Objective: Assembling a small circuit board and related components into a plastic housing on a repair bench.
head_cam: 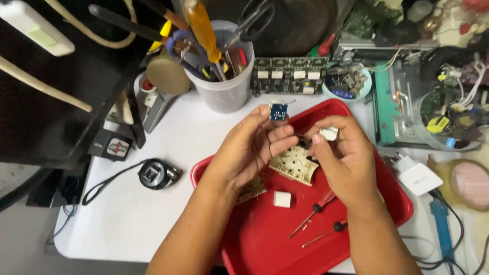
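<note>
small blue circuit board (278, 111) sits pinched in your left hand (253, 146), up over the back rim of the red tray (265, 239), so keep that grip on the edges and off the solder side. your right hand (340, 159) is curled in close with a white plastic piece (329, 133) nipped at its fingertips, wrists angled toward each other above the cream perforated housing (295, 164), so work low in case something drops.

Only label I spot: a small square white-and-red sticker (117, 147) on a black box (109, 144). It sits left of the red tray (265, 239).
</note>
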